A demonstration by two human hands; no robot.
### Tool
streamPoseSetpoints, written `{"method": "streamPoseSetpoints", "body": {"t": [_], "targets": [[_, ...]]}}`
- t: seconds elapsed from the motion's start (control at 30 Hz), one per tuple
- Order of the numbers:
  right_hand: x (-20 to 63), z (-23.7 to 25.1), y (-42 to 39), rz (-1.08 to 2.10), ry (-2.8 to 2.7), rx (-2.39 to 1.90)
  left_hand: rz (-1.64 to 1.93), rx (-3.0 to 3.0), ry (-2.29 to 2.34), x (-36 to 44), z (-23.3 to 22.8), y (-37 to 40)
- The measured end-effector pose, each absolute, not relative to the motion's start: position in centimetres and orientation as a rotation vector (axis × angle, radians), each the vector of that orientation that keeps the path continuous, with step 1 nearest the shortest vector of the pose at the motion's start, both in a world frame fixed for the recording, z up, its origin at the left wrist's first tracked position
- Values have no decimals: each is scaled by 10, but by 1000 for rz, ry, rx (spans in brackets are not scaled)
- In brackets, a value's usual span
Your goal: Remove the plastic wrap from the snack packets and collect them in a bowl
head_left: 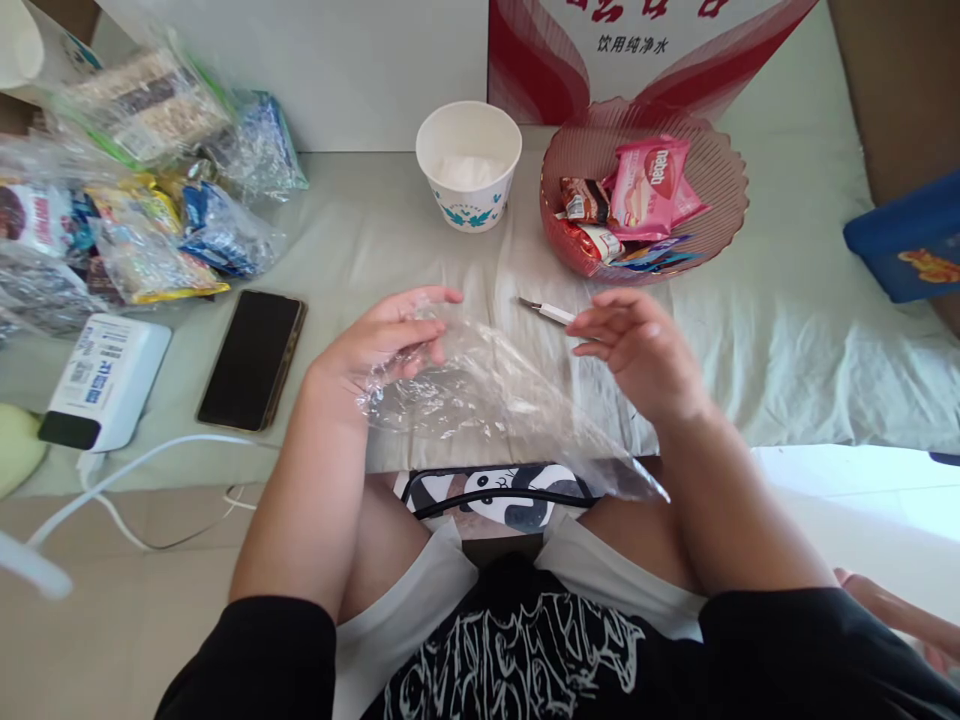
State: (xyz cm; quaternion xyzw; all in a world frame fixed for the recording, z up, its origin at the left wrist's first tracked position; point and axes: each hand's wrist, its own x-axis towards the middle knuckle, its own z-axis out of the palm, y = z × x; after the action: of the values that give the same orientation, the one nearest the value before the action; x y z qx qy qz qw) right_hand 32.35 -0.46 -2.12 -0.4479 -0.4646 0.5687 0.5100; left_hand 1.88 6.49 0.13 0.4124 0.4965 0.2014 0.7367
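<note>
Pinching a crinkled clear plastic bag (480, 390), left hand (382, 345) could lose it; spread right hand (637, 345) grips nothing.

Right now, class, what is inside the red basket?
The red basket holds wrapped snacks: a pink wafer pack on top, smaller packets beside it. Anything beneath them is covered.

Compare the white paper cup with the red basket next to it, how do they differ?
The white paper cup is opaque with plain walls and a blue pattern low on its side; the red basket is see-through, ribbed and scallop-edged. The cup is narrower, the basket wider. The cup holds something white, the basket wrapped snacks. Both stand open-topped on the pale cloth.
</note>
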Motion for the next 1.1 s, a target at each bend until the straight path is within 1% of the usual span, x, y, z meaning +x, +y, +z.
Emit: {"method": "streamPoseSetpoints", "body": {"t": [0.07, 0.13, 0.23, 0.3, 0.37, 0.47, 0.5, 0.6, 0.67, 0.73, 0.93, 1.03, 1.1], "targets": [[313, -24, -6, 1644, -1189, -1006, 332, 906, 1071, 26, -2, 63], [303, -25, -9, 1806, -1307, -1009, 285, 910, 1037, 31, -10, 63], [293, -23, -13, 1893, -1492, -1103, 303, 923, 975, 30, -24, 65], [290, -21, -14, 1905, -1477, -1092, 385, 909, 919, 25, -30, 68], [288, -20, -13, 1835, -1324, -1046, 595, 858, 848, 21, -31, 69], [286, -26, -9, 1605, -1063, -1075, 924, 768, 736, 29, -30, 66], [285, -29, -8, 1537, -1005, -1109, 948, 760, 704, 35, -30, 62], [281, -40, -7, 1442, -962, -1197, 808, 772, 614, 56, -35, 51], [279, -44, -7, 1419, -976, -1215, 715, 783, 653, 65, -39, 45], [279, -45, -9, 1366, -980, -1229, 704, 783, 753, 69, -42, 44], [281, -35, -12, 1140, -1013, -1299, 938, 863, 862, 64, -41, 43], [280, -30, -13, 1122, -1069, -1251, 1111, 935, 863, 64, -42, 36], [279, -28, -13, 1128, -1111, -1224, 1157, 967, 865, 64, -43, 32]]}}
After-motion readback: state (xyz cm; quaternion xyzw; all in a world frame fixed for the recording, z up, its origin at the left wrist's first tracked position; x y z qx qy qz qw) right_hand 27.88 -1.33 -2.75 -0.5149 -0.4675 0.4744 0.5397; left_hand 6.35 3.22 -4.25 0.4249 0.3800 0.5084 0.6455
